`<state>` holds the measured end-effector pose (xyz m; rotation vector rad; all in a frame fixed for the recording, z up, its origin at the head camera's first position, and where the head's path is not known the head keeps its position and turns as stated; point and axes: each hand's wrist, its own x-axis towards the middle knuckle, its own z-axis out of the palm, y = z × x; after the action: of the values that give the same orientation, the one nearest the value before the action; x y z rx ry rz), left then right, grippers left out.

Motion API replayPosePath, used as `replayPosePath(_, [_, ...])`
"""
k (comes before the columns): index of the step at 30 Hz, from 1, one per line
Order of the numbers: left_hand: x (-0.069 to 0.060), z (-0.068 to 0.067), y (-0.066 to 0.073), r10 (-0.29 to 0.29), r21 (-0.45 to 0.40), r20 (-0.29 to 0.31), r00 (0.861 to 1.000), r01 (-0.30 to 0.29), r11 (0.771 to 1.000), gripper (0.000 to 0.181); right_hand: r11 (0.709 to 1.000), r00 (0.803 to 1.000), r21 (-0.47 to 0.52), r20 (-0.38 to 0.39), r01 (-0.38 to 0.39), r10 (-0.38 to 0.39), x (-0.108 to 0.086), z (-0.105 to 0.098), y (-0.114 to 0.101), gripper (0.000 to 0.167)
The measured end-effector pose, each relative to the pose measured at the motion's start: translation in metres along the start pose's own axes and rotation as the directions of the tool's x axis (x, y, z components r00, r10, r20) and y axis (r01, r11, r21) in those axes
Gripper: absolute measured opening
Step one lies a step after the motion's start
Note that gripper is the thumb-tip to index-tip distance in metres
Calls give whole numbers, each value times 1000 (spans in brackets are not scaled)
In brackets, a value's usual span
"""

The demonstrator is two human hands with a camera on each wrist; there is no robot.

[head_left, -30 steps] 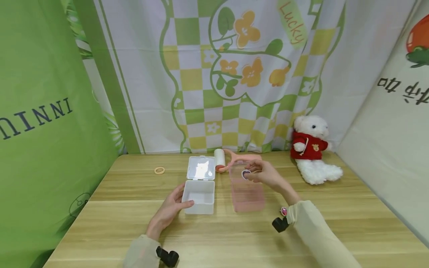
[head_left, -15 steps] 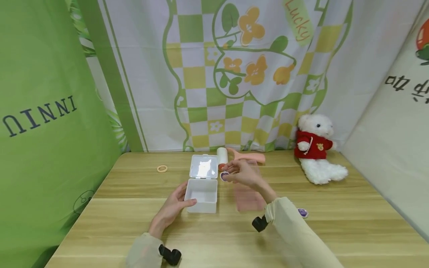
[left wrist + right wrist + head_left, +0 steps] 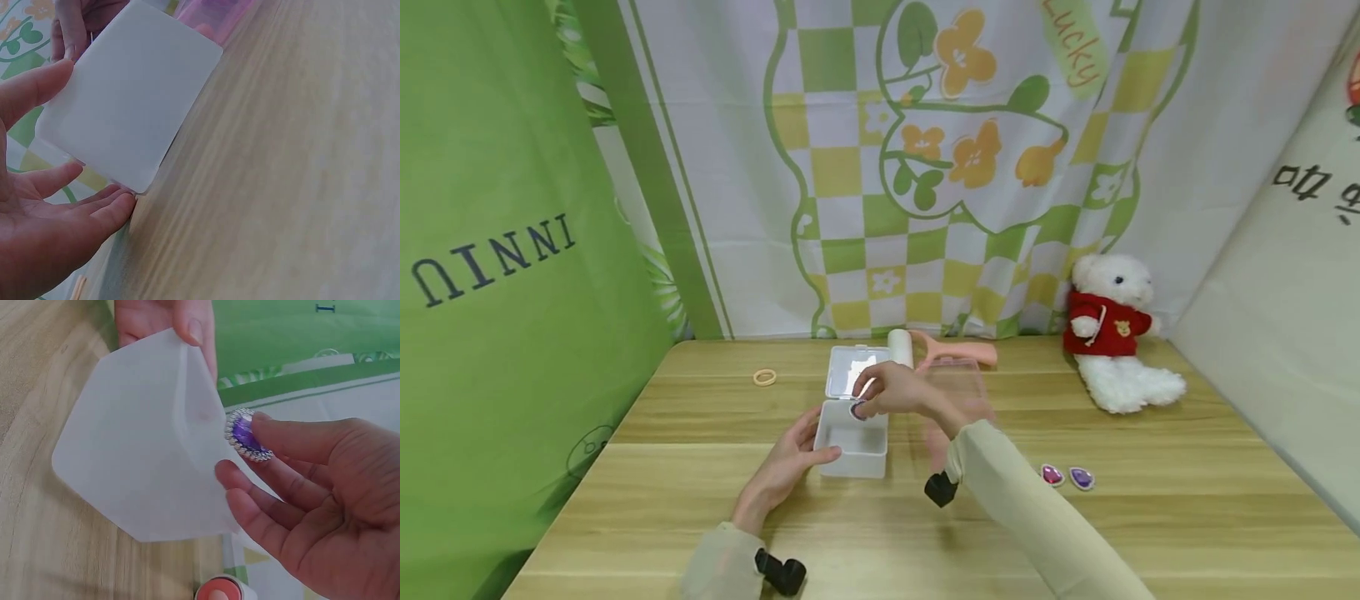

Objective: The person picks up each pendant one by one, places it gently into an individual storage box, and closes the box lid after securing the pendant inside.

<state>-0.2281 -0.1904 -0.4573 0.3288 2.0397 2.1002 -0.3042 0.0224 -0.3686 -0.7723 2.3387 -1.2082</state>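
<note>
A white box (image 3: pixel 853 463) stands on the table with its clear lid (image 3: pixel 847 367) folded back. My left hand (image 3: pixel 785 461) grips its left side, thumb on the near rim; in the left wrist view the fingers (image 3: pixel 112 209) lie along the box wall (image 3: pixel 128 94). Over the box's far part, my right hand (image 3: pixel 891 390) pinches a purple gem with a beaded silver edge (image 3: pixel 245 432) between thumb and forefinger. Two more gems, one pink-red (image 3: pixel 1052 476) and one purple (image 3: pixel 1082 477), lie side by side on the table at the right.
Right of the white box lies a pink translucent box (image 3: pixel 958 379), partly behind my right arm. Behind stands a roller with a pink handle (image 3: pixel 966 353). A yellowish ring (image 3: pixel 764 377) lies at the left, and a white plush toy in red (image 3: pixel 1108 329) sits at the back right.
My right hand has moved left with the gem, from above the pink box to over the white box. Both table gems now show beside the sleeve. My left hand keeps its grip.
</note>
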Motion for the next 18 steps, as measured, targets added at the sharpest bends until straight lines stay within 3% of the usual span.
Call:
replayPosePath(4, [1,1,1,-10,-11,-13,1000,9,1000,80,989,996,-147,88,-12,25,10,5,-7,21])
replayPosePath(10, [1,1,1,-4,-9,-11,1000,4,1000,80,935,986,-354,155,-6,65,22,9,-13,20])
replayPosePath(18, [-1,1,2,-13,-9,-8,1000,13,1000,78,888,983,-459,160,-6,90,29,19,-11,22])
